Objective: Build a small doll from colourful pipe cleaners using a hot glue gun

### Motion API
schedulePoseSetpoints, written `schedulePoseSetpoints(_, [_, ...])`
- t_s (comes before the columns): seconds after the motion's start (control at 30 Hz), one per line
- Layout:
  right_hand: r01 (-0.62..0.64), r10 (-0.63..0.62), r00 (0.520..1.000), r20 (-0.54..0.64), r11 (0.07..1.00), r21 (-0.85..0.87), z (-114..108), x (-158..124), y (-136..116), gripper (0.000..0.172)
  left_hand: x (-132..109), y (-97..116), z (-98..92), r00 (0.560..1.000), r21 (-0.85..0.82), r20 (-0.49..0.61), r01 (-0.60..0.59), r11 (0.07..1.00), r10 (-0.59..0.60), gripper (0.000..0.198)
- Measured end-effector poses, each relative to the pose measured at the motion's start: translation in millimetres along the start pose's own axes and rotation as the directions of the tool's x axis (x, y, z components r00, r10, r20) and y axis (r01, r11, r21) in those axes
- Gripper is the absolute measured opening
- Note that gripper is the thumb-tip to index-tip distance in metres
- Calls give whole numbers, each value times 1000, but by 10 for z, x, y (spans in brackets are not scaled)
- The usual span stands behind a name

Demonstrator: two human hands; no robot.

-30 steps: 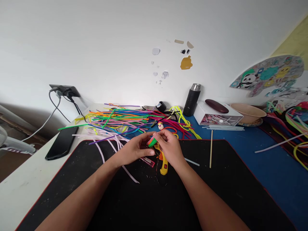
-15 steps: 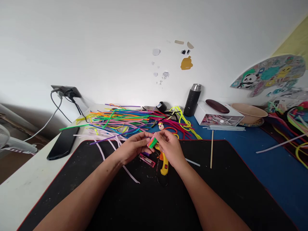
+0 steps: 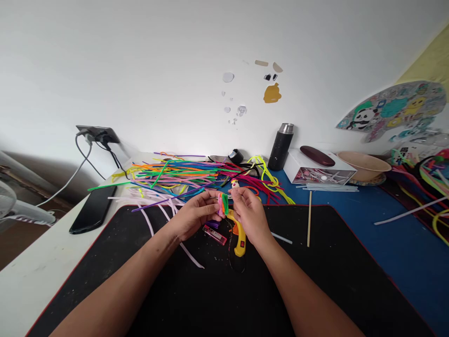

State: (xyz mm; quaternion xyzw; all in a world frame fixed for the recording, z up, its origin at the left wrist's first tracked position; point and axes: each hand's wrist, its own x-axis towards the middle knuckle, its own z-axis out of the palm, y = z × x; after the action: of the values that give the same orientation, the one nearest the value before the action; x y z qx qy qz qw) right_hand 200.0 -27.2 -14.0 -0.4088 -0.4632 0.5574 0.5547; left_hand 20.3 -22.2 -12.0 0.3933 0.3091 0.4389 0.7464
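Both hands meet over the far edge of a black mat (image 3: pixel 217 299). My left hand (image 3: pixel 194 215) and my right hand (image 3: pixel 247 213) pinch a small coiled bundle of pink, orange and green pipe cleaner (image 3: pixel 223 204) between their fingertips. Just below the hands lie a yellow glue gun (image 3: pixel 238 236) and a pink lighter (image 3: pixel 214 234). Behind the hands spreads a heap of coloured pipe cleaners (image 3: pixel 175 175), with a tiny figurine (image 3: pixel 235 183) next to it.
A black phone (image 3: pixel 93 208) lies at the left, near a wall socket with cables (image 3: pixel 95 134). A dark flask (image 3: pixel 280 146), a white box (image 3: pixel 317 169), a bowl (image 3: pixel 363 164) and a wooden stick (image 3: pixel 309 217) are at the right. More pipe cleaners (image 3: pixel 426 180) lie far right.
The bundle has turned between the fingers from lying slanted to standing more upright, and both hands have lifted slightly away from me. The camera has tilted a little.
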Motion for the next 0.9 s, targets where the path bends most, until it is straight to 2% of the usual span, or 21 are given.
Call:
schedulePoseSetpoints(0.23, [16,-17,1000,-3,989,-148,7,-13,10,45,22,38,-44,985,15,-119,-122,992,122,34])
schedulePoseSetpoints(0.57, [52,-55,999,-1,959,-277,11,-51,-13,31,-5,14,19,966,296,-97,-203,934,241,39])
schedulePoseSetpoints(0.9, [90,-98,995,-3,927,-365,0,-48,-14,28,-5,4,16,959,418,-61,-227,880,277,39])
